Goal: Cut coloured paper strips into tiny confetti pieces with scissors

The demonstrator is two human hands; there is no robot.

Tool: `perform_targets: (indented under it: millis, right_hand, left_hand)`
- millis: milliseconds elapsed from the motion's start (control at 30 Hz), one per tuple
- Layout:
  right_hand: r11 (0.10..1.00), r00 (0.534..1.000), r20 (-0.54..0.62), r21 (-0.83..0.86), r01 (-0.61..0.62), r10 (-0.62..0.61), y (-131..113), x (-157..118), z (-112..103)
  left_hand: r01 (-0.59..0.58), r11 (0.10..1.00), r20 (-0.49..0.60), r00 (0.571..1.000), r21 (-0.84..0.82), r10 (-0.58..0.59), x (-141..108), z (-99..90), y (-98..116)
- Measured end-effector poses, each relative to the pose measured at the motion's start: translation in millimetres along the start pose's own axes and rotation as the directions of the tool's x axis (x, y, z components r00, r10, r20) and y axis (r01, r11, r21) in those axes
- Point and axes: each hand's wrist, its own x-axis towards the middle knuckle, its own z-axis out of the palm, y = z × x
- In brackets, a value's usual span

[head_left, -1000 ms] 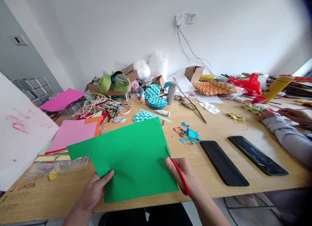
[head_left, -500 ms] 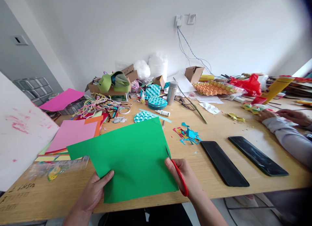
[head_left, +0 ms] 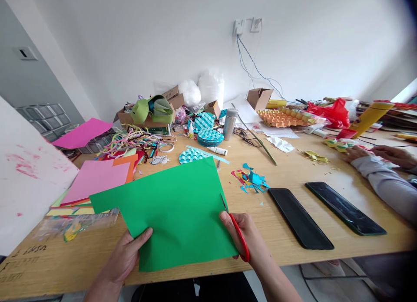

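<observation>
A large sheet of green paper [head_left: 176,215] is held up over the front edge of the table, with a notch cut out at its left side. My left hand [head_left: 127,254] grips the sheet's lower left edge, thumb on top and fingers behind it. At the right edge my right hand [head_left: 244,239] is closed round red-handled scissors [head_left: 240,237]. Its thumb also presses on the paper there. The scissor blades point up and lie over the sheet near its right edge; part of the handle is hidden by the hand.
Pink and orange paper sheets [head_left: 100,180] lie left. Blue paper scraps [head_left: 254,179] and two black trays [head_left: 299,217] are to the right. A grey flask [head_left: 230,124], blue checkered discs [head_left: 210,138] and a glue bottle [head_left: 218,151] stand or lie behind. Another person's sleeve [head_left: 381,180] is far right.
Almost nothing differs. My right hand and the scissors have shifted very slightly at the paper's right edge; the left hand keeps its hold.
</observation>
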Motion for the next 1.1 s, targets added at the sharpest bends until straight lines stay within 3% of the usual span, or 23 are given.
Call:
perform_targets:
  millis: [167,367,667,1100]
  right_hand:
    - [0.999,1.000,0.025,-0.030,0.019,-0.018,2.5,1.7,-2.2]
    - [0.977,0.989,-0.004,-0.153,0.146,-0.148,1.5,2.7,-6.5]
    - [0.963,0.988,0.024,-0.222,0.152,-0.150,-0.3,2.3,-10.8]
    - [0.964,0.980,0.092,-0.188,0.189,-0.174,-7.2,0.8,-15.6]
  left_hand:
    - [-0.010,1.000,-0.032,0.999,0.013,0.011,0.5,0.5,-0.2]
    - [-0.003,1.000,-0.013,1.000,0.017,0.003,0.0,-0.7,-0.5]
    - [0.002,1.000,-0.028,1.000,0.015,-0.001,-0.1,-0.6,-0.4]
    - [0.002,1.000,0.018,1.000,0.015,-0.002,0.2,-2.7,-1.1]
